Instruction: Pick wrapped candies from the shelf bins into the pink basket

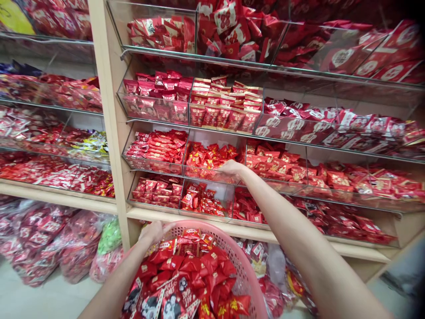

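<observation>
My left hand [152, 232] is closed on the rim of a pink perforated plastic basket [249, 261]. Small red-wrapped candy packets [195, 270] fill the basket, some printed with black-and-white pictures. My right hand [231, 169] reaches over the front of a clear bin on the second-lowest shelf row. Beside its fingers lie small shiny red and gold wrapped candies [210, 154]. The fingers are blurred and partly behind the clear front, so what they hold does not show.
Tiered shelves with clear bins [156, 161] of red packets rise in front. A wooden upright [108, 110] divides them from another shelf unit at left. Stuffed plastic bags [43, 243] lie on the floor at left; more bags [275, 274] sit under the right shelf.
</observation>
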Demonstrator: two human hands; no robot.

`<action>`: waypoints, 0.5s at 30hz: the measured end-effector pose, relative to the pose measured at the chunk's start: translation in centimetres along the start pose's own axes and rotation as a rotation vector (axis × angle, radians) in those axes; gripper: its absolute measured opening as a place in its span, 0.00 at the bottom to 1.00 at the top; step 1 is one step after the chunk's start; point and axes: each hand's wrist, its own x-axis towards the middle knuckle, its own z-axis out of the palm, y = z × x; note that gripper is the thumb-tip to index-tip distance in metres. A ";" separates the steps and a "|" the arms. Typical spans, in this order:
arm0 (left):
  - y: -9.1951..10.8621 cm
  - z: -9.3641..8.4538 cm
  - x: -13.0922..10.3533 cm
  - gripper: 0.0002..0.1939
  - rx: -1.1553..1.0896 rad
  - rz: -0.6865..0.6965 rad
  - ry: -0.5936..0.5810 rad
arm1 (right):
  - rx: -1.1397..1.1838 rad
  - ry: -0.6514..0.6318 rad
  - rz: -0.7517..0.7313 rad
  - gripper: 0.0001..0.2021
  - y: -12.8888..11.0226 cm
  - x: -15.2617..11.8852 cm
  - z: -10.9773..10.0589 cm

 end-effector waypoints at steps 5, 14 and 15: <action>0.1 -0.1 -0.1 0.43 0.008 0.010 0.003 | 0.153 0.003 0.005 0.09 0.0 -0.1 -0.1; 0.2 -0.3 -0.2 0.46 -0.002 -0.009 -0.010 | 0.372 0.028 -0.054 0.11 0.4 -0.5 -1.1; 0.2 -0.3 -0.2 0.46 0.006 -0.012 -0.008 | 0.395 0.041 -0.064 0.11 0.5 -0.5 -1.2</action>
